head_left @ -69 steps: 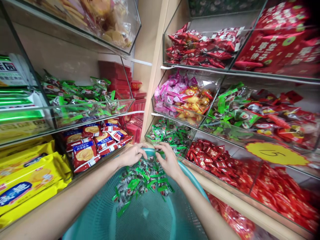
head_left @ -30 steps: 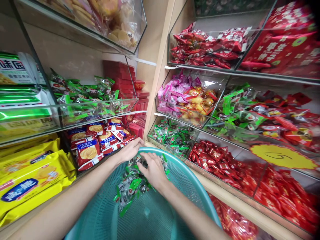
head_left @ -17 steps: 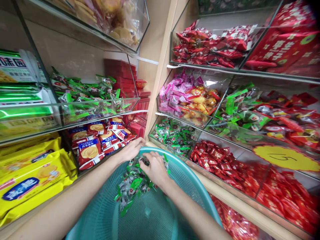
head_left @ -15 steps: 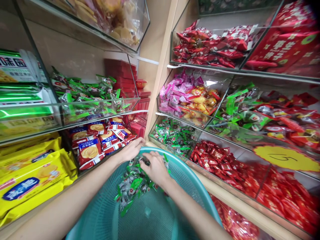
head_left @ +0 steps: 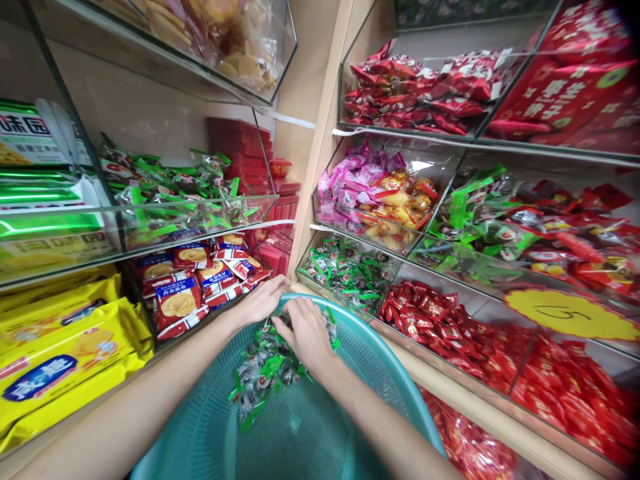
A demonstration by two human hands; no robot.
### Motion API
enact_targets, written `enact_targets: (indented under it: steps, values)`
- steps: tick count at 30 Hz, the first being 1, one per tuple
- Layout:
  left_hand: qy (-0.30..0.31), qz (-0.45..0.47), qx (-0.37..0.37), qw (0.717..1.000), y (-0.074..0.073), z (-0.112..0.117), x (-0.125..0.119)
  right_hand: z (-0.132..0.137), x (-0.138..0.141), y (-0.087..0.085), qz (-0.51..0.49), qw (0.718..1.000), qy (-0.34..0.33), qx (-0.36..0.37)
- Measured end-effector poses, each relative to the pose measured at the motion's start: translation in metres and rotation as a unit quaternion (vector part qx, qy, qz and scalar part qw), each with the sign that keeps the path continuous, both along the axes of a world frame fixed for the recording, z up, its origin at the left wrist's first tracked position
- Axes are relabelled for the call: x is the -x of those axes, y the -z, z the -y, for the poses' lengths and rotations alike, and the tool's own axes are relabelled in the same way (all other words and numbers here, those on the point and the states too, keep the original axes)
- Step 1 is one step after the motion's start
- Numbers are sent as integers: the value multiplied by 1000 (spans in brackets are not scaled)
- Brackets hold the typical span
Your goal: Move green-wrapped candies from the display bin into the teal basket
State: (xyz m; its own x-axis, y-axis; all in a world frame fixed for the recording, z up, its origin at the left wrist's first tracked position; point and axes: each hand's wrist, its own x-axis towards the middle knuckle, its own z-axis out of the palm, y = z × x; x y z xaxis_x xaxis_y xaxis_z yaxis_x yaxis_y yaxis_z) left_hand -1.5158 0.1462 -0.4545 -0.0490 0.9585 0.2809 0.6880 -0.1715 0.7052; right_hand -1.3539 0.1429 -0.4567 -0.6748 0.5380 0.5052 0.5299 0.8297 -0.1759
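Observation:
A teal mesh basket (head_left: 385, 353) is tilted up against the shelves in front of me. A heap of green-wrapped candies (head_left: 265, 373) lies in its far part. My left hand (head_left: 260, 301) grips the basket's far rim, fingers curled over the edge. My right hand (head_left: 306, 333) is pressed down into the top of the heap, its fingers closed around some of the candies. Just beyond the rim is a glass bin of the same green-wrapped candies (head_left: 350, 270).
Glass bins line the right shelves: red candies (head_left: 430, 320), pink and yellow sweets (head_left: 375, 197), red packets (head_left: 415, 87) above. On the left are biscuit packs (head_left: 190, 287) and yellow packages (head_left: 60, 353). A yellow price label (head_left: 570, 312) sticks to a bin front.
My right hand has moved left from the basket's right side into the candy heap and closed on it. My left hand has settled on the far rim.

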Motion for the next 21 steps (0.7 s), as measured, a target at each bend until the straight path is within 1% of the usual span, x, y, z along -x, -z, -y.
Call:
enact_targets:
  steps: [3, 6, 10, 14, 17, 19, 21]
  values:
    - [-1, -1, 7, 1000, -1, 1, -1, 4, 1, 4, 24, 999, -26, -37]
    - [-7, -1, 11, 1000, -4, 2, -3, 7, 2, 7, 35, 997, -51, -53]
    - [-17, -17, 20, 1000, -9, 6, -7, 8, 0, 6, 28, 996, -71, -44]
    - [-9, -25, 42, 999, -15, 12, -10, 0, -9, -3, -23, 995, -95, -19]
    - [2, -16, 53, 998, -17, 15, -10, -16, -19, -12, -99, 993, -61, -9]
    - [0, -13, 55, 998, -17, 16, -10, -31, -25, -15, -142, 990, -16, -4]
    - [-4, -14, 56, 998, -17, 16, -10, -46, -30, -14, -154, 988, 27, 2]
